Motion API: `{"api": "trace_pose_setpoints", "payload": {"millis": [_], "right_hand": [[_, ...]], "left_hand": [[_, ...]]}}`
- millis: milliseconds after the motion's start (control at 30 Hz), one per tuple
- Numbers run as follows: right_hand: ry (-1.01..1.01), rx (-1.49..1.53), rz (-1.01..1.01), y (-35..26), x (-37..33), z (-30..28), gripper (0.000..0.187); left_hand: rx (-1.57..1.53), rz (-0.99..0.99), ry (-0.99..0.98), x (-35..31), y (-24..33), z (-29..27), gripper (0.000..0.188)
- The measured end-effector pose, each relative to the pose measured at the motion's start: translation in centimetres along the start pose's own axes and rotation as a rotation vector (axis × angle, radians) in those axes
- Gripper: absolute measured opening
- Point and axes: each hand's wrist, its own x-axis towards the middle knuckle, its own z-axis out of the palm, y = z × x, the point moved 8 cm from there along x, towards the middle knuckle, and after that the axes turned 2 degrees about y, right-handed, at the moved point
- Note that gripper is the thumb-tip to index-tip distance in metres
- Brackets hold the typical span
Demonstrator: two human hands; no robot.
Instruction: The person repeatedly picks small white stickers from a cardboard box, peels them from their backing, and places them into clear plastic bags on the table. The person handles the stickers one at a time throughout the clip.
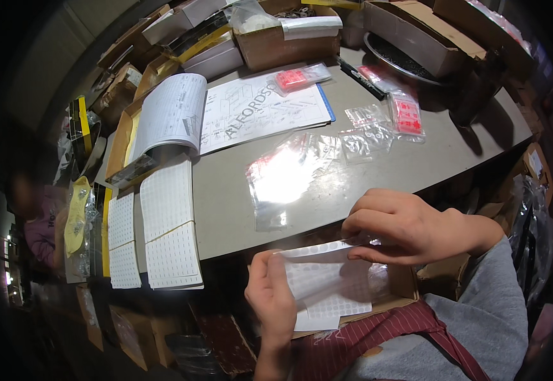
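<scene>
Low in front of me, just off the table's near edge, a white sheet of round stickers [337, 289] has its upper edge curled up. Its left side is gripped by my left hand [271, 295], the thumb lying on top. My right hand [397, 228] is closed in a pinch at the sheet's upper right corner. A glint of clear plastic shows under those fingers, but what they hold is mostly hidden. Beneath the sheet, a cardboard box [406, 279] rests by my lap. Closest on the tabletop is a fanned pile of clear plastic bags [289, 171], glaring under the light.
Printed sheets [264, 114] and an open booklet [168, 114] lie on the grey table [226, 209]. Banded label sheets [168, 222] overhang its edge. Red-marked packets [406, 114], a black marker [362, 79], a metal bowl [403, 60] and boxes [289, 41] stand behind. Someone [41, 222] is at left.
</scene>
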Motion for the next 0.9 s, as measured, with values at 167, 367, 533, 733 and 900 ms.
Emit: {"api": "trace_pose_setpoints", "payload": {"millis": [167, 367, 533, 733, 900], "right_hand": [[-0.031, 0.073, 0.058, 0.7, 0.2, 0.2, 0.019], [-0.023, 0.055, 0.103, 1.4, 0.1, 0.6, 0.019], [0.127, -0.16, 0.003, 1.3, -0.6, 1.2, 0.026], [0.154, -0.145, -0.087, 2.1, -0.9, 2.1, 0.038], [0.152, -0.072, -0.088, 2.2, -0.3, 2.2, 0.026]], "left_hand": [[-0.03, -0.034, -0.007, -0.4, 0.1, 0.3, 0.021], [0.002, -0.003, 0.007, -0.3, 0.0, 0.1, 0.021], [0.042, 0.028, 0.005, 0.0, -0.5, 0.0, 0.021], [0.018, -0.101, -0.045, 0.6, 0.4, 0.2, 0.017], [-0.114, -0.088, -0.012, 0.7, 0.4, -0.4, 0.015]]}}
